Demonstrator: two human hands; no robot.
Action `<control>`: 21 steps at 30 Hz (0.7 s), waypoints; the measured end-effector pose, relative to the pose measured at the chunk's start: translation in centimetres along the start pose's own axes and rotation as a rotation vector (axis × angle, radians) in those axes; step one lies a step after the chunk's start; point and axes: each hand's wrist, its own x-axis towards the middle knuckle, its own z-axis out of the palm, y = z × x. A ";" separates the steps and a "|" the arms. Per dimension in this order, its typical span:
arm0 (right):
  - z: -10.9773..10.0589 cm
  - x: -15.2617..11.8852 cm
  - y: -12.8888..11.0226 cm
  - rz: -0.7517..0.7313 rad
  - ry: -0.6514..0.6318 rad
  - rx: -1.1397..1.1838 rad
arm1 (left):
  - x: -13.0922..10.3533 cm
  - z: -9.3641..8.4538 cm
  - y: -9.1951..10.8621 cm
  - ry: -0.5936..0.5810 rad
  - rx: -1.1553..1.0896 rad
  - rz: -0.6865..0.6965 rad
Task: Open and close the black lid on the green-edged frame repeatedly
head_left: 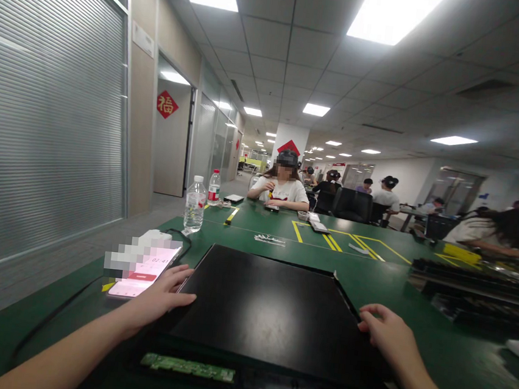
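A flat black display panel lies in front of me on the green table, with a bright reflection in its middle. A green circuit board runs along its near edge. My left hand holds the panel's left edge, thumb on top and fingers along the side. At the right edge, my right hand has its fingers bent and its fingertips against the rim. A thin strip sticks up at the far right corner. The underside of the panel is hidden.
Left of the panel lie a lit phone and a black cable. Beyond stand a clear water bottle and a red-capped bottle. Dark stacked parts lie at right. A person sits opposite; another leans over at right.
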 end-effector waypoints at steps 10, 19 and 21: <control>0.0 -0.1 0.0 -0.013 0.027 0.021 | 0.2 -0.1 -0.4 -0.004 0.024 0.013; 0.0 -0.1 0.0 -0.036 0.003 -0.036 | 0.8 0.0 -0.8 -0.017 0.047 0.000; 0.0 -0.3 -0.1 -0.034 -0.002 -0.044 | 0.6 0.0 -0.6 -0.020 0.013 0.002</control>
